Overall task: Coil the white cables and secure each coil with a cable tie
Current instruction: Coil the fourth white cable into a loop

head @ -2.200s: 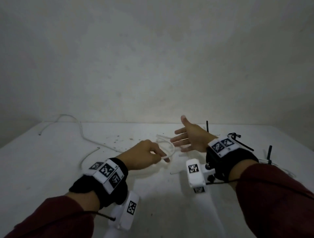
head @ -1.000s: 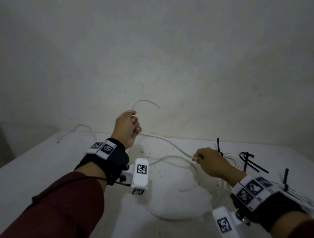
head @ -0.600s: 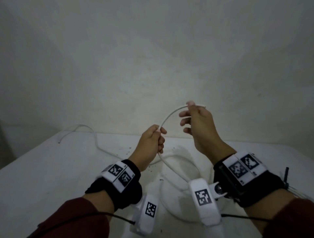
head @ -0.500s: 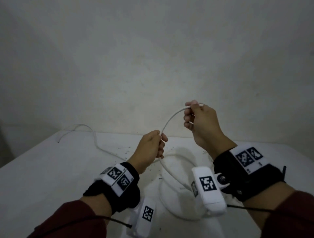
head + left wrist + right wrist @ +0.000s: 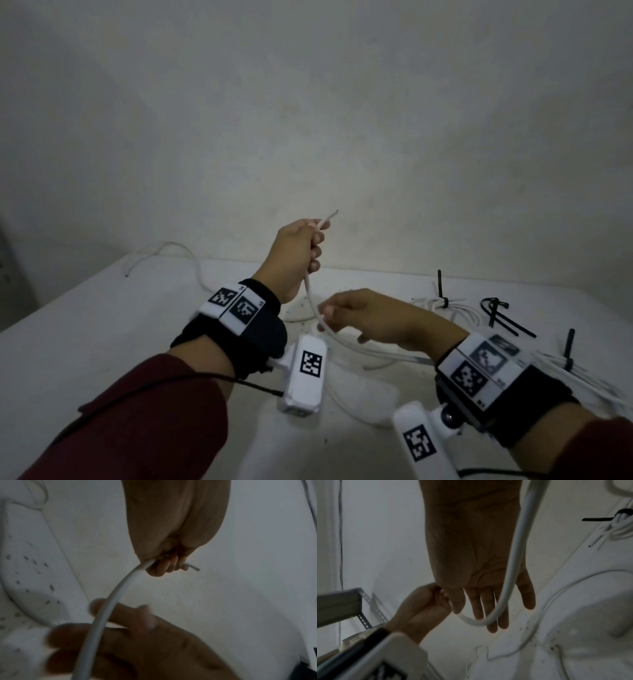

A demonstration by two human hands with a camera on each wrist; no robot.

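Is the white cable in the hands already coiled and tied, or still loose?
Still loose. The white cable hangs from the left hand across the right hand's straight fingers, untied.

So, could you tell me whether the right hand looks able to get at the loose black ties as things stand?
Probably yes. The loose ties lie uncovered on the table just beyond the right hand, whose fingers are straight with the cable only running across them; the left hand has the grip on its end.

A white table point(image 5: 85, 325) carries loose white cable point(image 5: 191, 263), two tied coils point(image 5: 442, 303) – and spare black cable ties point(image 5: 503, 317) lying near them.
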